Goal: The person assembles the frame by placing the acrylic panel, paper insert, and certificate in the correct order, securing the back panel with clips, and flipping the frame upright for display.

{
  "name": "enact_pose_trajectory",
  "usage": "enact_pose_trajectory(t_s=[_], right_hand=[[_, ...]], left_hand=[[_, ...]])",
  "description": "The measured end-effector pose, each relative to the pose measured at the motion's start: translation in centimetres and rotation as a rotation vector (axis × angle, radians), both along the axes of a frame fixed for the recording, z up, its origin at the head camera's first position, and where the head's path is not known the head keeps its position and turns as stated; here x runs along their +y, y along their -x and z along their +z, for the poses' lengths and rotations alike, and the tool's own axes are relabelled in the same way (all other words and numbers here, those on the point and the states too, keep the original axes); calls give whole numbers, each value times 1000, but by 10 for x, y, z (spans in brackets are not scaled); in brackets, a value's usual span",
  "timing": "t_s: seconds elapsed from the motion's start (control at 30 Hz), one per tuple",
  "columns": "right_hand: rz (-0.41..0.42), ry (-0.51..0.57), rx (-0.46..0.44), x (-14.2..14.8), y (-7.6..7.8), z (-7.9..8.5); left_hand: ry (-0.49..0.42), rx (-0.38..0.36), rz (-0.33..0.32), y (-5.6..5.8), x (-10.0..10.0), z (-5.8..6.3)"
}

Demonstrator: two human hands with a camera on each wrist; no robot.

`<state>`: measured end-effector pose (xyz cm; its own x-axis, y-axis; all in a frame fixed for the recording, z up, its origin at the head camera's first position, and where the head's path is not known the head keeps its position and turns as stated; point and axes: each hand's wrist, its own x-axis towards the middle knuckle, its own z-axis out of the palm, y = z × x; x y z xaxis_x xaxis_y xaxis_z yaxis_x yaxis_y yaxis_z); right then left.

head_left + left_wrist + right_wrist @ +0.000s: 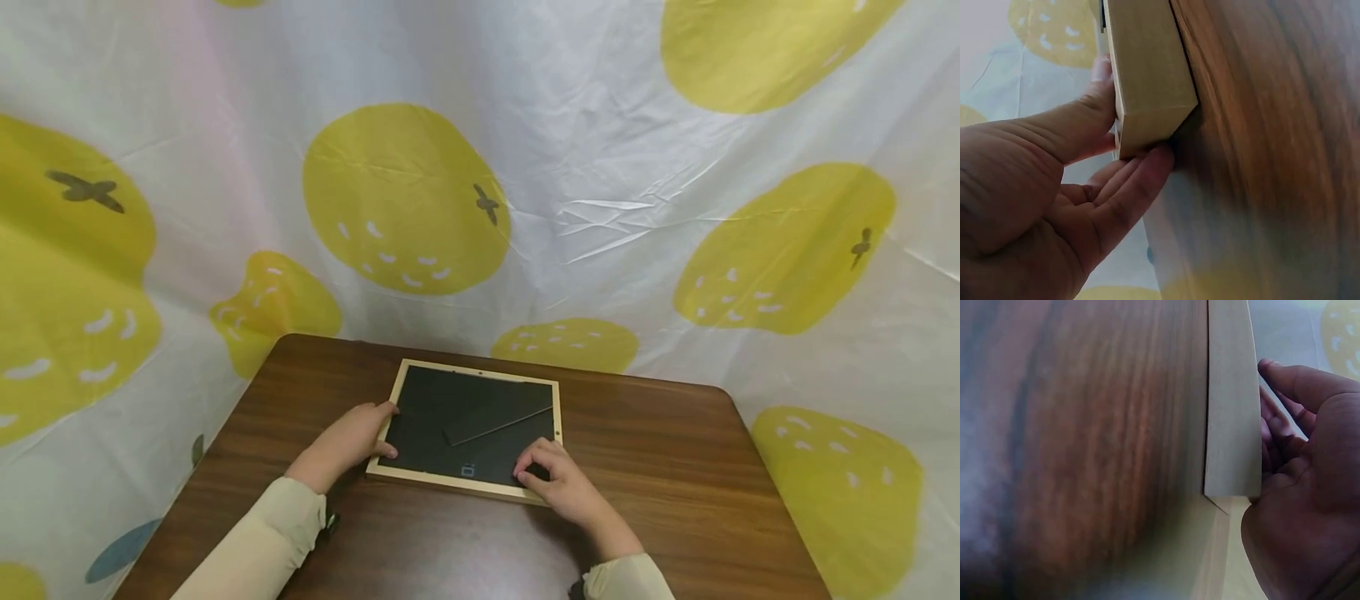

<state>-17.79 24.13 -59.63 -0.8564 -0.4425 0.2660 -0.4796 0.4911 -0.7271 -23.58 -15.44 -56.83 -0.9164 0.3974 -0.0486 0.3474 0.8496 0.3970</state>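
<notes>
A pale wooden picture frame [442,479] lies back side up on the brown table. Its black backing board [457,400] carries a slim black stand leg [483,432] running slantwise toward the right edge. My left hand [348,443] grips the frame's left side, thumb on the back and fingers along the outer edge. In the left wrist view, fingertips reach under the frame's corner [1154,69]. My right hand [558,483] is at the near right corner, curled fingertips at the backing board. Whether they pinch anything there, I cannot tell. The right wrist view shows the frame's side [1235,406] beside that hand.
The brown wooden table [660,475] extends on both sides of the frame and in front of it. Behind and around it hangs a white curtain [585,167] printed with large yellow fruit, meeting the table's far edge.
</notes>
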Motion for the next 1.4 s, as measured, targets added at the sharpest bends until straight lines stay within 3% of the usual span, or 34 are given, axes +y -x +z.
enact_pose_trajectory(t_s=[0.2,0.43,0.57,0.77,0.87,1.1,1.4], right_hand=[[-51,-28,-21,8,-5,0],[-125,-5,-66,23,-9,9],[-281,10,-105,30,-7,14],[-583,-124,21,36,4,9],[-667,-179,13,39,9,4],[-672,-207,-24,48,19,-2],[-683,-217,-70,49,20,-6]], left_hand=[[-37,-11,3,-9,8,-3],[-58,-16,28,-29,22,-5],[-82,-39,0,-38,34,-6],[-119,-79,-54,-49,49,-3],[-140,-88,-68,-53,53,-2],[-156,-111,-78,-58,57,1],[-191,-110,-51,-57,56,-4]])
